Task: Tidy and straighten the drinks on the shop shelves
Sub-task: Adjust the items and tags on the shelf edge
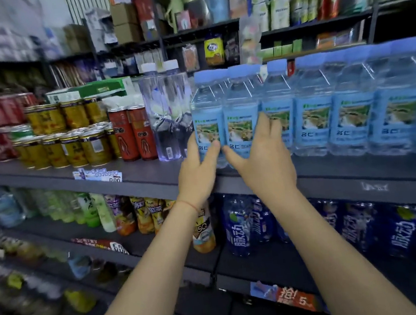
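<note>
1. Nearest: two bare forearms reaching up.
2. Left hand (198,174) and right hand (262,161), each grasping a blue-label water bottle (207,120) on the middle shelf (151,174).
3. Likely squaring the row's left end; next, nudging flush, labels forward.

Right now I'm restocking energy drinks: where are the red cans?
Head view, left of centre: the red cans stand on the hands' shelf, between gold cans and clear bottles.

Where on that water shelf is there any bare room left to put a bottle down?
Bare shelf shows along the front edge, before the gold cans and red cans, left of the left hand. To the right, the blue water bottles stand packed side by side, with only a thin strip before them. Both hands, the right hand too, grip bottles there.
</note>
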A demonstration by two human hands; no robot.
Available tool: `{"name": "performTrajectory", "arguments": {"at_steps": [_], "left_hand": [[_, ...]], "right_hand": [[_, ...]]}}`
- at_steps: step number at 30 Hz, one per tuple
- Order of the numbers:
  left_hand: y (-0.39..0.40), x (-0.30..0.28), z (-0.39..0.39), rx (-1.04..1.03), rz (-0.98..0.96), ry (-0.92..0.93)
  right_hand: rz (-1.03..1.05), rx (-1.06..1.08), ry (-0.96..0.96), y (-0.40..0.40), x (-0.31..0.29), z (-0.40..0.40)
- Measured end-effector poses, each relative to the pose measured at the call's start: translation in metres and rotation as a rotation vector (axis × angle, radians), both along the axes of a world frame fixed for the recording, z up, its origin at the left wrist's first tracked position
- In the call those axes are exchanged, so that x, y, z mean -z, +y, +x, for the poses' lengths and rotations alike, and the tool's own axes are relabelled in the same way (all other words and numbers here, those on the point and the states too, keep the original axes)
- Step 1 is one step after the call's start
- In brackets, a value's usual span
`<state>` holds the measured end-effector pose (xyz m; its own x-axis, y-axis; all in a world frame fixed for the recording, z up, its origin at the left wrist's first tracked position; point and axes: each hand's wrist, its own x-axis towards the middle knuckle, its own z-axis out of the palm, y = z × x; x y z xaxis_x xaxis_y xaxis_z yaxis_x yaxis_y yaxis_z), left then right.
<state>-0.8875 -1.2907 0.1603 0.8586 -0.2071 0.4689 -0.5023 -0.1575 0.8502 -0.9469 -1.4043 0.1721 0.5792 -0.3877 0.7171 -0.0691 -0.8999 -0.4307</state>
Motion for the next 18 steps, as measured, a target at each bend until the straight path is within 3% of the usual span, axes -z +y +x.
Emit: {"name": "performTrajectory", "arguments": {"at_steps": [13, 18], "left_hand": [[0.001, -0.009, -0.018, 0.007, 0.02, 0.067], [0.025, 0.011, -0.018, -0.029, -0.053, -0.062]], "right_hand": [[0.004, -0.066, -0.257, 0.002, 0.003, -0.004], [0.059, -0.138, -0.392, 0.012, 0.005, -0.01]]}}
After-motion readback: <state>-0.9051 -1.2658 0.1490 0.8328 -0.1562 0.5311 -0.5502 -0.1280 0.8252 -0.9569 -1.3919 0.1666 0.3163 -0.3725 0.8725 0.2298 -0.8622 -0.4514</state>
